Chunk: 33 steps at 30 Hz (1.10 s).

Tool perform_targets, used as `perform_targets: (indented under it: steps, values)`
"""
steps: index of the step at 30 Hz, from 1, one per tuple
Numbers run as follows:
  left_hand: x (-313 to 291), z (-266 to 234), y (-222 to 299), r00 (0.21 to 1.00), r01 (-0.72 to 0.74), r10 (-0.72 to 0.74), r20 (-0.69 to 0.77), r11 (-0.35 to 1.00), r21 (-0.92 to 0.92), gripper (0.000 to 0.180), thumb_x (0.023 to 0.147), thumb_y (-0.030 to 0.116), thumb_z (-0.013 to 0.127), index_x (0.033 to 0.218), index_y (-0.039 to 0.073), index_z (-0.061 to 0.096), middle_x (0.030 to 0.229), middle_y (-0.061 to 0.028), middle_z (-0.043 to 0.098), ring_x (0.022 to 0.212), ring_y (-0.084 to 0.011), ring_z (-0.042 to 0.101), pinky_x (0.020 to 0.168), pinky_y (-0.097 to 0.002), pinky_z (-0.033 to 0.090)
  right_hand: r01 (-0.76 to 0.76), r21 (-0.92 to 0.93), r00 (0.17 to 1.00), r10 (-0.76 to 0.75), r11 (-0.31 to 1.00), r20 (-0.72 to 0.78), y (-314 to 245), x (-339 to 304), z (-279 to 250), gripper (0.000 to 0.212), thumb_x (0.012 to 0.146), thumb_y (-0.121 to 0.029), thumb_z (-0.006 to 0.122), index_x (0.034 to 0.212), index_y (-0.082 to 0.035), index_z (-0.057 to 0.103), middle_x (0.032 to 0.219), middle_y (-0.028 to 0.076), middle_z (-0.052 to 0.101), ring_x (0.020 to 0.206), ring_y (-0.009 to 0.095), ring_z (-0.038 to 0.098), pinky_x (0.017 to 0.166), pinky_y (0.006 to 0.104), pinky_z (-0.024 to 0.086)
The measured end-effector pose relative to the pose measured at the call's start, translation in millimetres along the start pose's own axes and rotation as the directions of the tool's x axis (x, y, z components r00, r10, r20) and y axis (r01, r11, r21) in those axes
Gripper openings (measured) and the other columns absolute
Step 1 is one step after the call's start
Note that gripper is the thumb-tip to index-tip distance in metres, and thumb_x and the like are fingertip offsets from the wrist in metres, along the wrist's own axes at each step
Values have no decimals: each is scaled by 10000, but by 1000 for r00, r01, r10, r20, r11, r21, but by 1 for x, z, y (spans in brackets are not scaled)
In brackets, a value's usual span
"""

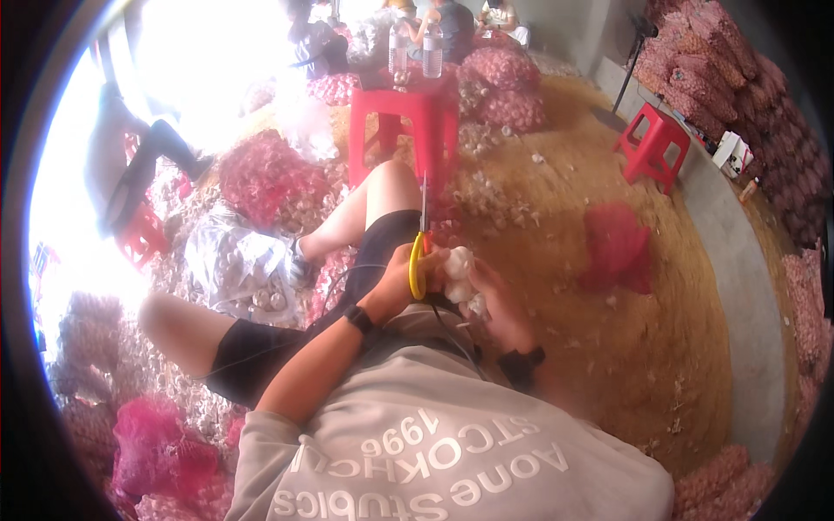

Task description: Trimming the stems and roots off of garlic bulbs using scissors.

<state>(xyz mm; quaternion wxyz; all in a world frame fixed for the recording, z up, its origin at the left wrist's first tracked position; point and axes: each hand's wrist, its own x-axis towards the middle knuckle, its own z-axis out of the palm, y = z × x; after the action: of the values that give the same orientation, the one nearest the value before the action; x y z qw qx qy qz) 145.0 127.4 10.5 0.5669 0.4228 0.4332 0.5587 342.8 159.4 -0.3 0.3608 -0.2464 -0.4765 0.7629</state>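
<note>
My left hand (398, 280), with a dark band on its wrist, is closed round the yellow and orange handles of a pair of scissors (418, 271). The narrow blades point away from me, toward the red stool. Right beside it, my right hand (493, 300) is closed on several white garlic bulbs (460, 263), held over my lap. The fingertips of both hands come close together at the bulbs, and I cannot tell whether the left ones touch them. Part of the right fingers is hidden behind the garlic.
A red stool (404, 108) ahead carries two clear bottles. Loose garlic (187, 321) and a whitish plastic bag (234, 265) lie at my left. Pink net (615, 252) lies on the brown floor at right. Full net sacks (712, 52) are stacked far right. Other people sit at left and back.
</note>
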Motion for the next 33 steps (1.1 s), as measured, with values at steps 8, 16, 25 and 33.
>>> perform_targets:
  steps: [8, 16, 25, 33]
  values:
    - [-1, -1, 10, 996, -84, 81, -27, 988, -131, 258, 973, 289, 730, 910, 59, 631, 699, -26, 638, 574, -123, 622, 543, -255, 500, -78, 58, 996, 80, 995, -35, 27, 14, -29, 482, 991, -507, 640, 1190, -70, 666, 853, 25, 674, 557, 58, 572, 427, 207, 429]
    - [-93, -105, 92, 842, -417, 400, -362, 908, 34, 283, 957, 264, 742, 1035, 1, 669, 811, -43, 666, 617, -121, 636, 561, -256, 529, 56, -282, 985, -7, 958, 173, -50, 17, 30, 397, 926, -336, 772, 1156, -28, 671, 845, 42, 689, 581, 67, 604, 443, 224, 451]
    - [-257, -189, 122, 296, -452, 561, -773, 795, 404, 252, 973, 167, 709, 1178, 100, 578, 805, 18, 569, 654, -71, 566, 575, -203, 454, -178, -467, 704, 444, 866, 554, -25, 142, 195, 385, 975, -356, 718, 1187, -36, 675, 808, -23, 636, 624, 22, 556, 468, 189, 387]
    - [-298, -237, 74, 336, -214, 904, -263, 345, 914, 458, 952, -80, 614, 1371, 76, 517, 1055, -82, 591, 910, -145, 587, 759, -275, 506, -438, -543, 512, 695, 717, 505, 145, 227, 234, 315, 951, -348, 745, 997, -36, 738, 735, 22, 661, 550, 112, 571, 479, 267, 397]
